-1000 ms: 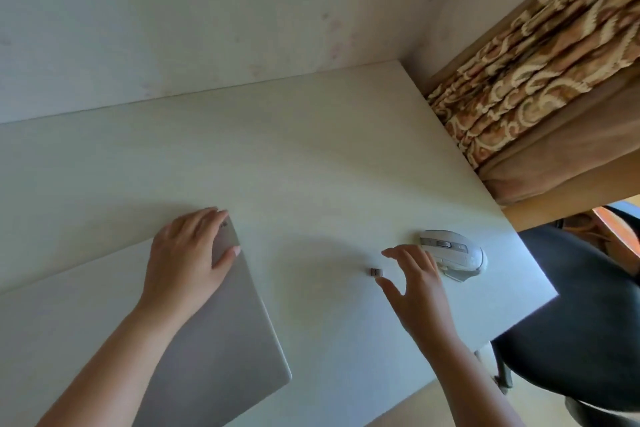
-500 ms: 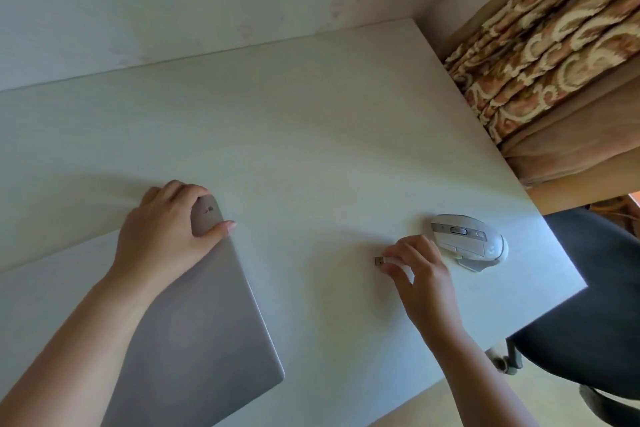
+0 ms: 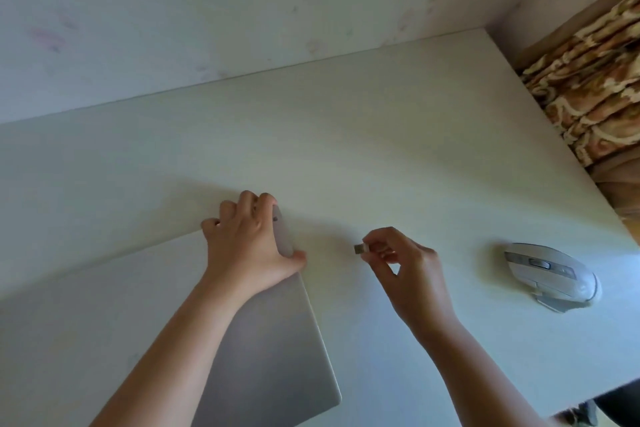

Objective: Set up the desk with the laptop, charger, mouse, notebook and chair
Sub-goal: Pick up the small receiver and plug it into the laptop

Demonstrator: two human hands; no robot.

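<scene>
A closed silver laptop lies flat on the pale desk, near its front edge. My left hand grips the laptop's far right corner, fingers curled over the edge. My right hand pinches a small USB dongle between thumb and fingers, held just above the desk a short way right of the laptop's side. A white wireless mouse sits on the desk further right, apart from both hands. No charger or notebook is in view.
A stained white wall backs the desk. A patterned brown curtain hangs past the desk's right edge. A dark chair part shows at the bottom right corner.
My right hand has picked the dongle up off the desk and carried it left toward the laptop. My left hand has curled tighter round the laptop's corner. The view has swung right.
</scene>
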